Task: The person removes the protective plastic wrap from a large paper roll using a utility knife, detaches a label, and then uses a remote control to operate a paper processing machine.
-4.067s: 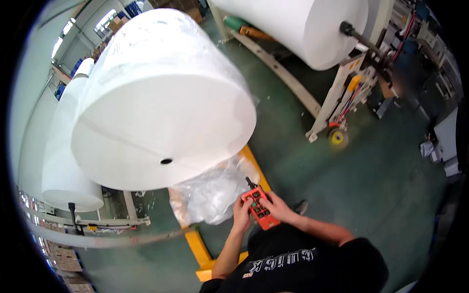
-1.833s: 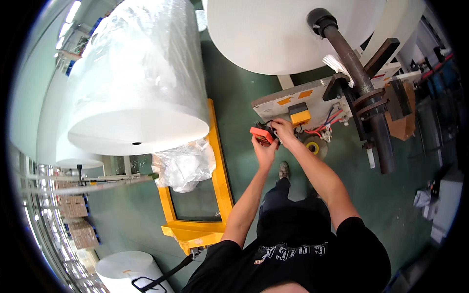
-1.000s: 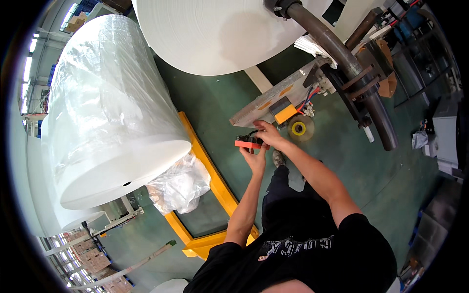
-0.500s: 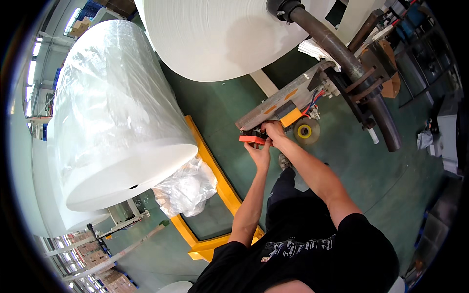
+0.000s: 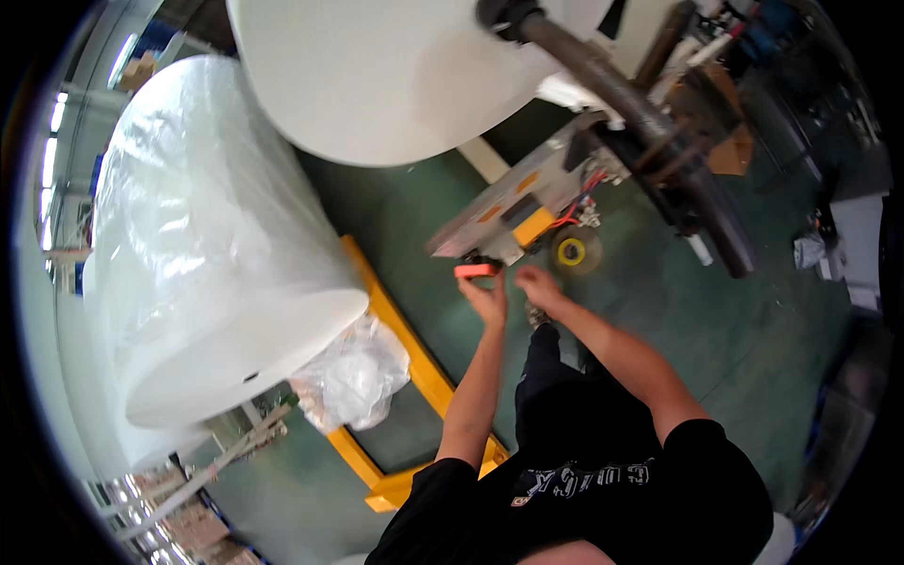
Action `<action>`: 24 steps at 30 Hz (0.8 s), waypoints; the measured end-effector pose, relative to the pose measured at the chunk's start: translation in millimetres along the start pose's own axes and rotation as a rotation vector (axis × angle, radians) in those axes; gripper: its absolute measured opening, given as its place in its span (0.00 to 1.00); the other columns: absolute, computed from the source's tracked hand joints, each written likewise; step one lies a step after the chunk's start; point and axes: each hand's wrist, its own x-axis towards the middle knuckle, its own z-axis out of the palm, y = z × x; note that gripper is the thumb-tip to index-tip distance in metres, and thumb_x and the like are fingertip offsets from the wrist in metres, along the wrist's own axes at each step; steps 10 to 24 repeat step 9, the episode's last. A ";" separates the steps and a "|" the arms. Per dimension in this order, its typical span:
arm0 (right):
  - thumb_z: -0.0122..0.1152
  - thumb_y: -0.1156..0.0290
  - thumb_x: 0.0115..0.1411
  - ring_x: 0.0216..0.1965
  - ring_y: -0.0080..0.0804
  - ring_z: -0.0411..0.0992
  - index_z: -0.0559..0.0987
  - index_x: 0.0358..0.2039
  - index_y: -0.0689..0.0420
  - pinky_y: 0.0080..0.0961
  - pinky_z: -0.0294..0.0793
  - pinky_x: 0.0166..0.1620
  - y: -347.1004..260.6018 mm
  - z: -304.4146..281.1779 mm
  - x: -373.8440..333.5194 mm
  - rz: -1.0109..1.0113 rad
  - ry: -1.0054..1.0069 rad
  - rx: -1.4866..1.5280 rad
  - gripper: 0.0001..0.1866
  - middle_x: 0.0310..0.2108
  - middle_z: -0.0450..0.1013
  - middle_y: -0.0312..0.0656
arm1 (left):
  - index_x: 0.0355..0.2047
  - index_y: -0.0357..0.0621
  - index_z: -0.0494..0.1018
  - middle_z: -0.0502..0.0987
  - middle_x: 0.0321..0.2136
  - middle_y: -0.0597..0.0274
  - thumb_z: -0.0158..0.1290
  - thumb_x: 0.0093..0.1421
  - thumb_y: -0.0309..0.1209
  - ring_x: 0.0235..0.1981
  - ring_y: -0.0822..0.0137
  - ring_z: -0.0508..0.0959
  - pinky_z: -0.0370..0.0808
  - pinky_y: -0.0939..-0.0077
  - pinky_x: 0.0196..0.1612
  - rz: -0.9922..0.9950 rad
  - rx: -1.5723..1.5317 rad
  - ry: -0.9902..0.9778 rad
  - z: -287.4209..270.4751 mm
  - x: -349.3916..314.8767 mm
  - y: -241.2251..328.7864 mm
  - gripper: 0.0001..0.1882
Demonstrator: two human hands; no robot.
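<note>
My left hand (image 5: 486, 303) is closed round the lower side of a small red-orange block-shaped part (image 5: 476, 270). That part sits beneath a black piece at the near end of a grey metal beam (image 5: 468, 233); whether it is fastened there is hard to make out. My right hand (image 5: 538, 284) hangs a little to the right of the beam's end, apart from it. Its fingers look curled but are smeared by motion. Beyond it, a yellow-and-black box (image 5: 532, 226) sits on the beam, with red and blue hoses behind.
A huge white roll (image 5: 405, 85) rides on a dark steel shaft (image 5: 621, 89) ahead. Left stands a film-wrapped roll (image 5: 217, 226) beside a yellow floor frame (image 5: 400, 334) and crumpled plastic film (image 5: 353, 377). A translucent disc with a yellow ring (image 5: 571, 251) is near the beam.
My right hand has come away from the black piece at the beam's end and moved slightly down and right. My left hand stays on the red-orange part. The whole view has shifted.
</note>
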 end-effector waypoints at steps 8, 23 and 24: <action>0.54 0.66 0.53 0.29 0.22 0.71 0.76 0.32 0.61 0.20 0.70 0.34 126.1 -141.4 -177.8 0.238 0.074 0.183 0.12 0.25 0.74 0.37 | 0.48 0.28 0.59 0.67 0.39 0.49 0.61 0.49 0.39 0.39 0.57 0.68 0.66 0.64 0.47 -0.480 0.126 -0.278 11.9 -73.9 -78.9 0.34; 0.54 0.65 0.53 0.29 0.22 0.71 0.76 0.33 0.61 0.20 0.70 0.34 140.6 -156.3 -197.7 0.256 0.125 0.238 0.12 0.26 0.74 0.37 | 0.48 0.28 0.59 0.67 0.39 0.49 0.61 0.49 0.39 0.39 0.57 0.68 0.66 0.64 0.47 -0.437 0.110 -0.338 39.1 -87.0 -59.8 0.34; 0.54 0.65 0.53 0.29 0.22 0.71 0.76 0.33 0.61 0.20 0.70 0.34 140.6 -156.3 -197.7 0.256 0.125 0.238 0.12 0.26 0.74 0.37 | 0.48 0.28 0.59 0.67 0.39 0.49 0.61 0.49 0.39 0.39 0.57 0.68 0.66 0.64 0.47 -0.437 0.110 -0.338 39.1 -87.0 -59.8 0.34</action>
